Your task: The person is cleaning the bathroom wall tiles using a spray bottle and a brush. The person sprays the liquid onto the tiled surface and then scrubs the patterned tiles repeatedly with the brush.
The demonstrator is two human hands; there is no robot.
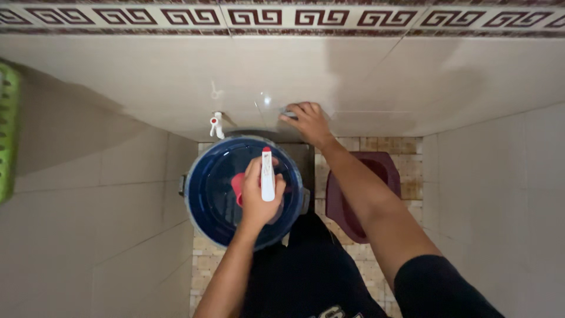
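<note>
**Desk:** How much room is there around the hands?

**Operator:** Not much. I see tiled walls close on three sides, with the back wall (176, 76) straight ahead. The left hand (257, 197) hovers over a round blue bucket (206, 194) that fills most of the floor gap by the left wall. The right hand (310, 122) is up against the back wall, well apart from the left. Between the bucket and the right wall sits a maroon squat pan (385, 168).

**Desk:** Counts?

**Operator:** One bucket, one squat pan, one white tap (216, 125) with a red tip just above the bucket's rim, one spray bottle (268, 175), and one green slatted basket (8, 132) at the left edge.

**Desk:** Hands?

**Operator:** The left is wrapped around the white spray bottle with the red nozzle pointing at the wall. The right is spread flat on the tile, fingertips pressing a small grey thing (289, 112); I can't tell what it is, nor whether the fingers grip it.

**Desk:** Anything hidden?

**Operator:** The bottle's body is covered by the left hand. Something red (237, 185) inside the bucket is half behind it. The basket is cut off by the frame, and my dark clothing (312, 271) hides the floor below.
</note>
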